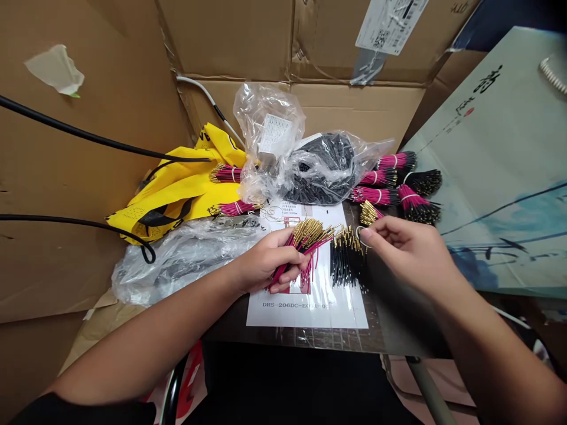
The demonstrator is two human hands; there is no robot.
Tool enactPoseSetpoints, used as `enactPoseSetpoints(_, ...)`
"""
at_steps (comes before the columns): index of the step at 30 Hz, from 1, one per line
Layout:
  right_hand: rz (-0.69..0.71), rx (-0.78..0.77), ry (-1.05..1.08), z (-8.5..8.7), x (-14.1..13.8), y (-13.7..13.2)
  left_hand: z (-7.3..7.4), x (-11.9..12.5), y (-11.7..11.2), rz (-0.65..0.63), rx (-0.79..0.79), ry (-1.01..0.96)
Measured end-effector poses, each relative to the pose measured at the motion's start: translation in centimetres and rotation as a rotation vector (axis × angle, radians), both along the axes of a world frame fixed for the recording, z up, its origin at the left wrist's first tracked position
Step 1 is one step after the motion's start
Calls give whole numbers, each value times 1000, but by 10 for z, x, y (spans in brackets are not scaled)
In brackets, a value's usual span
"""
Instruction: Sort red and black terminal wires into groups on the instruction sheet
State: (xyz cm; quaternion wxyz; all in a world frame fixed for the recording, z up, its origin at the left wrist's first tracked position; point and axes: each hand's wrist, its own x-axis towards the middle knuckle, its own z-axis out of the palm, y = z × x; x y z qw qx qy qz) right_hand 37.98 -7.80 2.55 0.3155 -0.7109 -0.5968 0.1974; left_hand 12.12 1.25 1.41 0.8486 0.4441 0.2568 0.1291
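Note:
My left hand (pixel 270 262) is closed round a bundle of red wires (pixel 305 242) with gold tips, held slanted above a white printed sheet (pixel 310 307). My right hand (pixel 405 251) pinches a small rubber band at its fingertips, just right of a pile of black wires (pixel 345 260) with gold tips lying on the sheet. The band is thin and hard to make out.
Several tied red and black wire bundles (pixel 394 183) lie at the back right. A clear bag of black parts (pixel 323 168), another plastic bag (pixel 186 254) and a yellow bag (pixel 181 189) sit behind. Cardboard walls surround the table; a printed paper bag (pixel 500 165) stands right.

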Motion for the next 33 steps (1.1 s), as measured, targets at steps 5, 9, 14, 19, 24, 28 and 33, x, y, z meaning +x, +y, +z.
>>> enactPoseSetpoints(5, 193, -81, 424, 6, -50, 6, -3, -1, 1, -22, 50, 27)
enactPoseSetpoints(9, 148, -34, 588, -2, -71, 11, -3, -1, 0, -59, 129, 60)
enactPoseSetpoints(14, 109, -10, 702, -3, -78, 10, -3, 0, 0, -22, 235, 106)
enactPoseSetpoints(19, 110, 0, 745, -5, -77, 9, -6, 1, 0, -22, 178, 22)
enactPoseSetpoints(24, 118, 6, 787, -12, -74, 7, -9, 1, 0, 27, 138, 24)
enactPoseSetpoints(28, 118, 0, 811, -14, -73, 7, -9, 1, 2, -12, 152, 56)
enactPoseSetpoints(33, 147, -12, 857, -15, -72, 7, -12, 1, 1, 0, 160, 75)
